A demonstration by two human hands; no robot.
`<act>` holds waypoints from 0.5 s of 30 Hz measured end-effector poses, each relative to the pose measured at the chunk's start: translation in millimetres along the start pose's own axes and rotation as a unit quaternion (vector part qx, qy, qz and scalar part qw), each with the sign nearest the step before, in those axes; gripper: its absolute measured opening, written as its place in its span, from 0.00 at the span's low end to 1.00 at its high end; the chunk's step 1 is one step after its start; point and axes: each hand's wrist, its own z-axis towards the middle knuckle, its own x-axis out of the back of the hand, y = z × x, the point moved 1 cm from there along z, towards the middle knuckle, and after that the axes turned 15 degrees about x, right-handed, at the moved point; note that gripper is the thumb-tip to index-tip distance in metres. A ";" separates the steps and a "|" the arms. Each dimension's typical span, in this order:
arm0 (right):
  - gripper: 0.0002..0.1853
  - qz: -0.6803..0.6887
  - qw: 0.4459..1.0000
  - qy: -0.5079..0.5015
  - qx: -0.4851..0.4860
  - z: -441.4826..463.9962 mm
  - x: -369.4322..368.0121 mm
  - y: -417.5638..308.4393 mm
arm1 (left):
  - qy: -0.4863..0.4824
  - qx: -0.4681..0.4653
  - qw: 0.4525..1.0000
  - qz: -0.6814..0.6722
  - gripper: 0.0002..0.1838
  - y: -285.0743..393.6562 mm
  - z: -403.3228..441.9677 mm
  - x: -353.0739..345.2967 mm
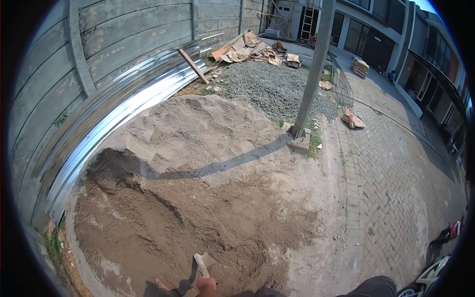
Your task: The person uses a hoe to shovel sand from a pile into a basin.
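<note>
At the bottom edge, my right hand (205, 285) is closed on the lower end of a short, pale tool handle (201, 265). A small grey, flat piece (210, 259) shows beside the far end of the handle, against the brown sand (237, 213). Farther left, a small patch of skin (161, 284) shows low on the sand; it may be part of my left hand, but its fingers and anything in them cannot be made out. A dark shadow lies between the two.
Metal sheets (106, 128) lie along the concrete wall (138, 29). Behind the sand are a gravel heap (267, 84) and crumpled paper sacks (250, 49). A post (315, 69) stands at the sand's right edge beside brick paving (391, 198). Part of a motorbike (433, 272) shows lower right.
</note>
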 end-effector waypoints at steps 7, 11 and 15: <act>0.55 0.011 1.000 0.003 -0.004 1.6 -3.8 -0.2 | -0.019 0.033 0.999 -0.031 0.13 -0.2 1.3 2.2; 0.56 0.031 0.999 0.003 -0.008 -4.4 -16.2 8.2 | 0.002 -0.035 0.999 -0.006 0.11 -4.4 -4.6 5.1; 0.58 0.056 0.998 0.004 -0.013 -12.4 -33.2 20.3 | -0.005 -0.018 1.000 -0.011 0.11 11.5 -34.8 24.0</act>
